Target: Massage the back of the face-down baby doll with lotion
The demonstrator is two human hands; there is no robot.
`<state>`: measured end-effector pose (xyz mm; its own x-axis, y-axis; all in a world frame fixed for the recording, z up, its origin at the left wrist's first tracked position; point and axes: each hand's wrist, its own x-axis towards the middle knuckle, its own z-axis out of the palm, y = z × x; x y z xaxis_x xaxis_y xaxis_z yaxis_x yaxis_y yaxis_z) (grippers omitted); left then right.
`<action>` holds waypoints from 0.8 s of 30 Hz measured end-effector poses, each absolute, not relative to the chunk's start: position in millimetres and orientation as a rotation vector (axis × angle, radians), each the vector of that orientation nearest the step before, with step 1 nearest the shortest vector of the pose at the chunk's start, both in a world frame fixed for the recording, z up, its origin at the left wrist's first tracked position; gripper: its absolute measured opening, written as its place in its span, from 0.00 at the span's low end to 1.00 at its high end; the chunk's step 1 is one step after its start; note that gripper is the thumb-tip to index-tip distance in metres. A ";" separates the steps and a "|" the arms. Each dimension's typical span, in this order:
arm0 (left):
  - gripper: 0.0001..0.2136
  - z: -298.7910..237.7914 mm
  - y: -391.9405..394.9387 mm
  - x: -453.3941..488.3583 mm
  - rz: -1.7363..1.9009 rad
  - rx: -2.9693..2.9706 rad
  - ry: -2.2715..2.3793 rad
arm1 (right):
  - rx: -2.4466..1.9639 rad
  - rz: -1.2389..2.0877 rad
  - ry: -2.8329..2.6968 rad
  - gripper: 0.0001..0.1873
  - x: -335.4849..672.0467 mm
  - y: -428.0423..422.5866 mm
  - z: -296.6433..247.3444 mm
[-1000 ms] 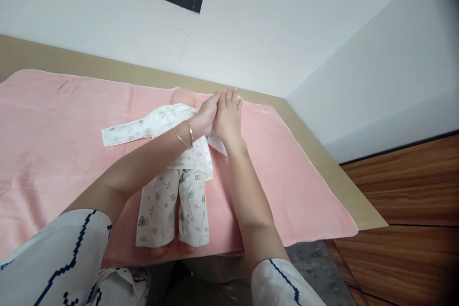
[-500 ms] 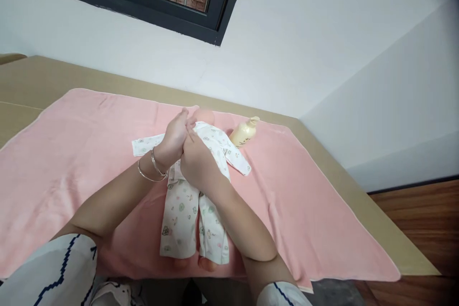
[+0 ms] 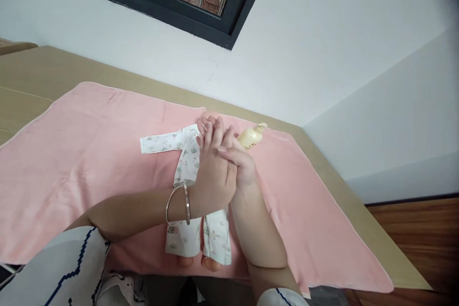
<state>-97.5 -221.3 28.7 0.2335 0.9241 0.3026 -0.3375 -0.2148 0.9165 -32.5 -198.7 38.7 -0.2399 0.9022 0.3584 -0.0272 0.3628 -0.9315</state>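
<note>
Nearest the lower edge of the frame, the doll (image 3: 215, 235) lies on its back on a pink towel (image 3: 89, 158), its bare feet towards the person. Just above its middle, the left hand (image 3: 211, 184), bangles (image 3: 177, 204) at the wrist, lies palm to palm across the right hand (image 3: 243, 168). The left fingers (image 3: 207, 135) are straight and close together, the right fingers (image 3: 227, 149) curl over them, and neither hand holds anything or touches the doll. This looks like palms being rubbed together. Beyond, a cream bottle (image 3: 252, 136) lies on the towel, which covers the tabletop (image 3: 36, 69).

Tan table (image 3: 43, 64), pink towel (image 3: 89, 162) spread over it, clothed doll (image 3: 188, 153) and cream bottle (image 3: 252, 136) lying on the towel
</note>
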 end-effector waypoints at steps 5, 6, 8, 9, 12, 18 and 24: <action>0.20 44.5 -238.6 -117.3 1.412 1.453 0.569 | -0.774 1.211 -1.378 0.37 -25.4 -195.8 42.0; 0.20 46.2 -239.1 -120.2 1.387 1.507 0.532 | -0.793 1.180 -1.352 0.37 -26.3 -196.4 41.1; 0.24 48.1 -238.4 -124.0 1.338 1.635 0.486 | -0.834 1.072 -1.295 0.39 -31.1 -200.2 38.5; 0.26 48.6 -237.9 -125.2 1.314 1.688 0.485 | -0.857 1.018 -1.275 0.40 -34.8 -203.5 37.3; 0.31 50.7 -238.3 -127.7 1.279 1.792 0.538 | -0.864 0.958 -1.232 0.41 -48.7 -217.8 35.7; 0.32 58.1 -249.6 -140.6 1.155 1.914 0.568 | -0.731 0.920 -1.260 0.36 -59.8 -247.6 36.6; 0.31 64.7 -238.7 -151.3 1.392 1.777 0.572 | -0.727 0.867 -1.597 0.32 -57.6 -273.9 39.4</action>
